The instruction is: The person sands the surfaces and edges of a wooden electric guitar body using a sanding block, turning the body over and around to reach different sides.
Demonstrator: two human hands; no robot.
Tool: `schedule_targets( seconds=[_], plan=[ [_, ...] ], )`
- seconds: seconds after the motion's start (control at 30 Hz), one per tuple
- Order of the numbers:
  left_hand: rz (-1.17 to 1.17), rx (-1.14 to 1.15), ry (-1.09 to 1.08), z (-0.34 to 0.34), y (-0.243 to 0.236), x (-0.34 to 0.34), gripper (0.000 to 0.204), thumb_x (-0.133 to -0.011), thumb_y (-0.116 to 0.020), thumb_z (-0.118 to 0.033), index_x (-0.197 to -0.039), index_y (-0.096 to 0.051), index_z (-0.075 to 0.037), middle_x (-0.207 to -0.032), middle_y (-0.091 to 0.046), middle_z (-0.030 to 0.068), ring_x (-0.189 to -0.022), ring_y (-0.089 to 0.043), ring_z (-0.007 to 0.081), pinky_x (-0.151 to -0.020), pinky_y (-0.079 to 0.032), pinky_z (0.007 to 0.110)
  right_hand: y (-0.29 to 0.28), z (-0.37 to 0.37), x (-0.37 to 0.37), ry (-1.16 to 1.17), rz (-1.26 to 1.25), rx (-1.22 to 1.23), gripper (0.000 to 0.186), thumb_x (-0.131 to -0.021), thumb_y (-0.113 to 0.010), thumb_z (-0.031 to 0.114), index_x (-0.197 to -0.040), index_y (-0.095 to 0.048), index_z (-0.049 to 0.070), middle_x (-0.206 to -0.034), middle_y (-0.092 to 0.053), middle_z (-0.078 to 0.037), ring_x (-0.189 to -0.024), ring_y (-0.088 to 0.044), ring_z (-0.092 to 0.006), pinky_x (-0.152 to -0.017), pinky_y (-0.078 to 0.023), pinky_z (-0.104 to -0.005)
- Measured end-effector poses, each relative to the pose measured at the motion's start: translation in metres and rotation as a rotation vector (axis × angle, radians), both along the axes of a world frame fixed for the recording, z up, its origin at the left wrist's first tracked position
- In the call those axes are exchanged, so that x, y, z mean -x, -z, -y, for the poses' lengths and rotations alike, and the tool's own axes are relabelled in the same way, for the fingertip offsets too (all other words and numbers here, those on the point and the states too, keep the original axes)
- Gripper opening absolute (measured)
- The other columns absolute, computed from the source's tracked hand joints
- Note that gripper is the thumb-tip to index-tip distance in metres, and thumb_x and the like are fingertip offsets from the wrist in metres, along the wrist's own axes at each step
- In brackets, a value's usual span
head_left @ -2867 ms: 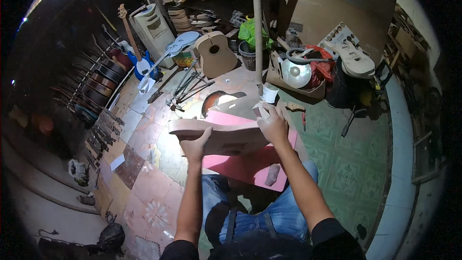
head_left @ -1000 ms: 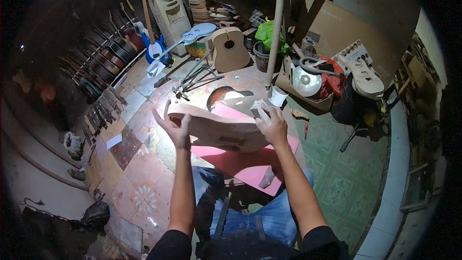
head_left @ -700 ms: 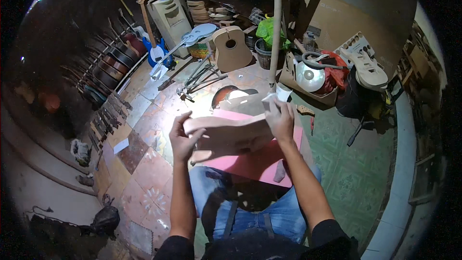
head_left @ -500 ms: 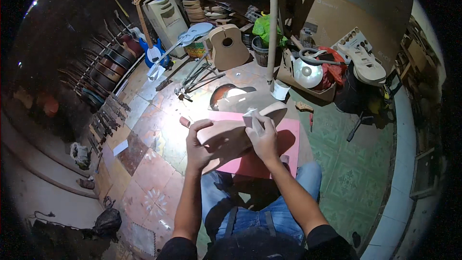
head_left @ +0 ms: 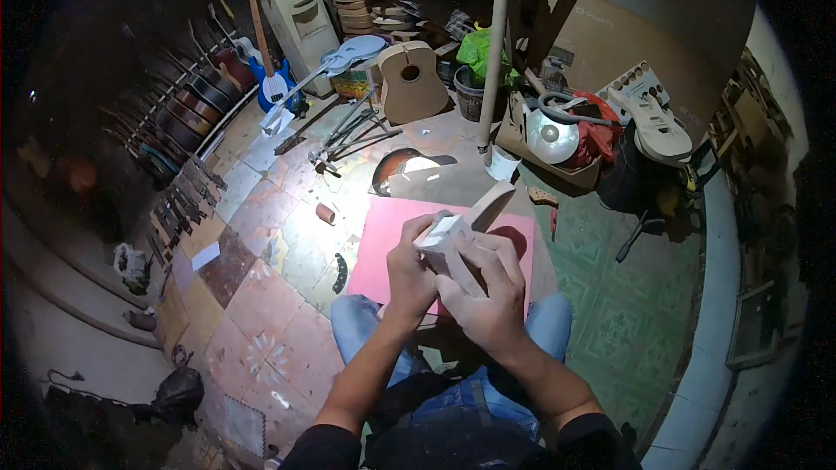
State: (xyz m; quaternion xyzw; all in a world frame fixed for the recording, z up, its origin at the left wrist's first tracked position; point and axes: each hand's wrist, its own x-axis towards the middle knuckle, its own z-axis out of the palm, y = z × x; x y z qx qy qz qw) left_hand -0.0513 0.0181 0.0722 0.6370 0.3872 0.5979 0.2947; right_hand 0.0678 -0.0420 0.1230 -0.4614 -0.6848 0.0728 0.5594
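Observation:
My left hand is closed, its fingers beside a pale block. It seems to grip the unpainted wooden guitar body, now turned nearly edge-on. One rounded end of the body sticks up beyond my hands, and they hide much of the rest. My right hand is closed around the pale, dusty block, which looks like a sanding block. Below the hands a pink board lies in front of my knees.
A brown roll and a dark curved piece lie on the tiles to the left. Beyond the board is a sunburst guitar body. A red-handled tool lies to the right. An acoustic guitar body stands farther back.
The wooden body has swung from lying broadside to nearly edge-on. My left hand has moved right, close to my right hand and the block. The brown roll and dark curved piece are now uncovered.

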Motion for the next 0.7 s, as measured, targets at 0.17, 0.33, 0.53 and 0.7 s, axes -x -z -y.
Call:
schedule_targets(
  seconds=[0.17,0.33,0.53,0.7],
  plan=[
    [-0.076,-0.015,-0.021,-0.006,-0.011,-0.017,0.063,-0.073,-0.090,-0.024,-0.122,-0.057,-0.002,-0.097,-0.074,0.0148,-0.087,-0.073,0.0196,-0.075,-0.058,0.033,0.001,-0.036,-0.032,-0.076,-0.532,0.365,0.046,-0.078,-0.078,0.013,-0.121,-0.065,0.000,-0.110,-0.063,-0.019,-0.098,-0.067,-0.0290,-0.087,-0.055,-0.0366],
    [-0.024,0.007,-0.027,0.002,-0.007,-0.022,0.050,-0.076,-0.076,0.000,-0.123,-0.061,-0.009,-0.103,-0.073,0.0150,-0.084,-0.074,0.0248,-0.070,-0.057,0.033,-0.009,-0.020,-0.030,0.050,-0.118,0.158,0.046,-0.080,-0.076,0.013,-0.122,-0.065,-0.001,-0.112,-0.065,-0.019,-0.101,-0.066,-0.0275,-0.090,-0.053,-0.0371],
    [0.093,0.000,0.022,-0.004,-0.009,-0.020,0.053,-0.073,-0.070,0.007,-0.124,-0.061,-0.008,-0.097,-0.072,0.0169,-0.086,-0.075,0.0282,-0.073,-0.057,0.035,-0.018,0.005,-0.010,0.125,0.293,-0.073,0.042,-0.083,-0.071,0.011,-0.122,-0.066,0.000,-0.109,-0.069,-0.019,-0.101,-0.067,-0.0280,-0.092,-0.051,-0.0386],
    [-0.061,0.077,-0.092,-0.005,-0.011,-0.032,0.048,-0.078,-0.072,-0.003,-0.125,-0.061,-0.009,-0.087,-0.072,0.0170,-0.080,-0.074,0.0308,-0.070,-0.057,0.038,-0.022,-0.024,-0.037,-0.040,-0.449,0.425,0.047,-0.076,-0.077,0.010,-0.121,-0.066,-0.001,-0.115,-0.066,-0.020,-0.106,-0.066,-0.0308,-0.095,-0.050,-0.0381]
  ],
)
